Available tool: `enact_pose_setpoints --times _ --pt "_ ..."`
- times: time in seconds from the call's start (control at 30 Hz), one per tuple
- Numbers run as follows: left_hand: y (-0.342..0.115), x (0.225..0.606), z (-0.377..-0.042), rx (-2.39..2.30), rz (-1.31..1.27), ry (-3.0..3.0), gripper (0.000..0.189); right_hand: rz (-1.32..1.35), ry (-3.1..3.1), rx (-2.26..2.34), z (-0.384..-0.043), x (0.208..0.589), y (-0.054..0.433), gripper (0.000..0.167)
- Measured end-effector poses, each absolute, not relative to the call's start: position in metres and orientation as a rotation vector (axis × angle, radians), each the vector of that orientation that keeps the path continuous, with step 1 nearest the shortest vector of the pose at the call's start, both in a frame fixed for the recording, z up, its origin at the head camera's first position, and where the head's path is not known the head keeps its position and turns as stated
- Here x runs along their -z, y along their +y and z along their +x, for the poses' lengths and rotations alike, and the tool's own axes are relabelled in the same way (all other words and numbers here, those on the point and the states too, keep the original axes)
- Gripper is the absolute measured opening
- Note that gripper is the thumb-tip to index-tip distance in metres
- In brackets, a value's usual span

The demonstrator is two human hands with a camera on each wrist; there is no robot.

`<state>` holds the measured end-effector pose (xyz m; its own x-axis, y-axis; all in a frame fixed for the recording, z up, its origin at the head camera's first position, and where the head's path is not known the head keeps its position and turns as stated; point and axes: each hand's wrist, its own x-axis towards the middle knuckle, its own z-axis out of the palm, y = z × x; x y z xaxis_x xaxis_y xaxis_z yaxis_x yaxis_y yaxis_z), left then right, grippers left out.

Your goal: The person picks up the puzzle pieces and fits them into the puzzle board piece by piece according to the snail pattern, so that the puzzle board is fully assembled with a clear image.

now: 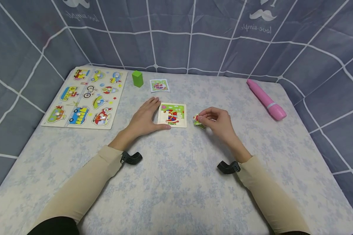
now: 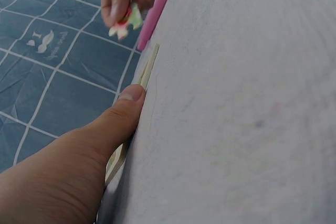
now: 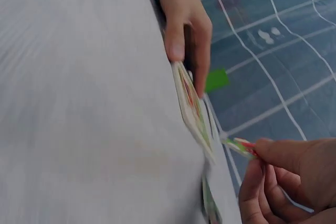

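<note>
A small square jigsaw puzzle board (image 1: 180,125) lies on the table with a partly filled picture, pale wood showing at its left. My left hand (image 1: 145,118) rests along its left side, fingers straight, the thumb stretched along the near edge; in the left wrist view the thumb (image 2: 113,124) touches that edge. To the right of the board, my right hand (image 1: 219,122) pinches a red, green and white puzzle piece (image 3: 241,147) between thumb and fingertips, raised above the table. Under that hand lies another puzzle piece (image 3: 210,203), mostly hidden in the head view.
A large vehicle puzzle board (image 1: 86,125) lies at the left. Behind the small board are a green block (image 1: 137,79) and a picture card (image 1: 159,85). A pink tube-shaped object (image 1: 266,99) lies at the back right. Blue-grey checked cloth (image 1: 173,49) borders the table.
</note>
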<state>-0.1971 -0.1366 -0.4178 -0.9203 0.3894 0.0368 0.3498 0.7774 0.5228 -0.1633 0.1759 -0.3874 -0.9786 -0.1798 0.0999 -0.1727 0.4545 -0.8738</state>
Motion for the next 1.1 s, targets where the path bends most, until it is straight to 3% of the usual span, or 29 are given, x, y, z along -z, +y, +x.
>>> enact_pose_setpoints --times 0.33,0.63,0.87,1.1 --pt "-0.136 0.422 -0.196 -0.826 0.600 2.901 0.116 -0.362 2.776 1.537 -0.170 0.404 0.120 0.011" --pt "-0.136 0.420 -0.197 -0.826 0.592 2.910 0.116 -0.568 3.015 1.386 -0.170 0.417 0.113 0.009" --pt "-0.137 0.421 -0.196 -0.825 0.580 2.907 0.116 -0.816 2.988 1.315 -0.170 0.422 0.114 0.024" --pt "-0.137 0.421 -0.198 -0.822 0.601 2.911 0.116 -0.827 3.000 1.317 -0.169 0.423 0.115 0.019"
